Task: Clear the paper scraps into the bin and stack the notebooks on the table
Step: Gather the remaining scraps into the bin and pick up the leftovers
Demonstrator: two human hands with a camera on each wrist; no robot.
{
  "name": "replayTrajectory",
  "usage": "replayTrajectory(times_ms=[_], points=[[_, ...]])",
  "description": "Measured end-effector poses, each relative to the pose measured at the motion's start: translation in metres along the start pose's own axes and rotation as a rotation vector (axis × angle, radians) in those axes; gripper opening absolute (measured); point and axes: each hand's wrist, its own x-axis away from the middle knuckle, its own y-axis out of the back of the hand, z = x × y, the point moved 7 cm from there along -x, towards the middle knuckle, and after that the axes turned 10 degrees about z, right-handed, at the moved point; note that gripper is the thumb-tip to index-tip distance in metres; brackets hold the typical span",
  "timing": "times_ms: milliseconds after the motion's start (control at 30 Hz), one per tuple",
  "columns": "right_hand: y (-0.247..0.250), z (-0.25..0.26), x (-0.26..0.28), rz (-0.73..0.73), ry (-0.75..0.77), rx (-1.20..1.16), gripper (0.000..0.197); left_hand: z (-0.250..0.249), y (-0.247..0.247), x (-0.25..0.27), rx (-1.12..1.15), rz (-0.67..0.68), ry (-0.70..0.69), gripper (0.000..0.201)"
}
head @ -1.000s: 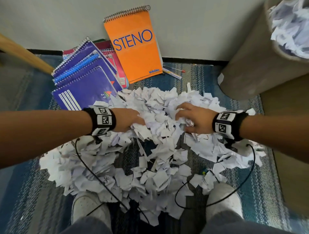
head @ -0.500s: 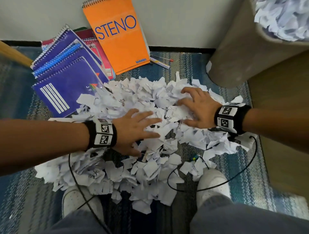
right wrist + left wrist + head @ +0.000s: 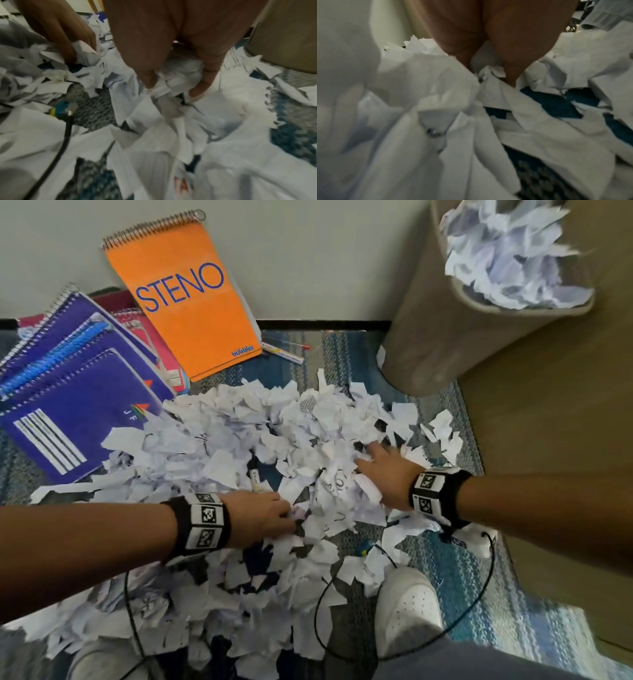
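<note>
A big heap of white paper scraps [image 3: 239,446] covers the blue woven rug. My left hand [image 3: 270,517] digs into the near middle of the heap, fingers curled round scraps [image 3: 488,75]. My right hand [image 3: 380,470] is buried in the right side of the heap; the right wrist view shows its fingers [image 3: 149,75] and thumb gripping a wad of scraps [image 3: 178,70]. The tan bin [image 3: 442,313] stands at the back right, packed with scraps. An orange STENO pad [image 3: 191,302] leans on the wall. Purple and pink notebooks [image 3: 75,392] lie fanned at the left.
Pens [image 3: 284,352] lie by the wall beside the orange pad. A marker [image 3: 254,479] lies among the scraps. My white shoes [image 3: 407,607] stand at the heap's near edge, with black wrist cables [image 3: 479,587] trailing over the rug. A wooden panel [image 3: 565,440] borders the right.
Both hands have drawn back toward me through the heap. The left hand's fingers, spread flat half a second ago, now curl into the scraps; the right hand has sunk deeper into the paper.
</note>
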Motion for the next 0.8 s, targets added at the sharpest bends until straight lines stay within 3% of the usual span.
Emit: replayTrajectory(times_ms=[200,300,400,533,600,667,733,800], points=[[0.008,0.027,0.0,0.008,0.191,0.001,0.048,0.002,0.008,0.001,0.09,-0.055,-0.036,0.069],[0.016,0.02,0.003,0.042,0.191,0.049,0.043,0.006,0.004,0.008,0.038,-0.089,0.041,0.074],[0.022,0.011,0.007,0.041,0.227,-0.016,0.058,0.022,0.004,0.024,0.146,-0.125,0.157,0.079],[0.022,0.007,0.013,0.156,0.264,-0.371,0.091,0.052,0.005,0.042,0.404,-0.346,0.316,0.054],[0.034,0.003,0.016,0.212,0.251,-0.707,0.079,0.071,0.004,0.045,0.586,-0.413,0.434,0.038],[0.048,-0.01,0.013,0.152,0.199,-1.007,0.058,0.082,0.002,0.039,0.626,-0.351,0.511,0.029],[0.062,-0.029,0.01,-0.016,0.128,-0.952,0.04,0.085,0.005,0.033,0.583,-0.302,0.562,0.021],[0.07,-0.037,0.01,-0.137,0.101,-0.587,0.028,0.082,0.009,0.025,0.543,-0.273,0.601,0.025]])
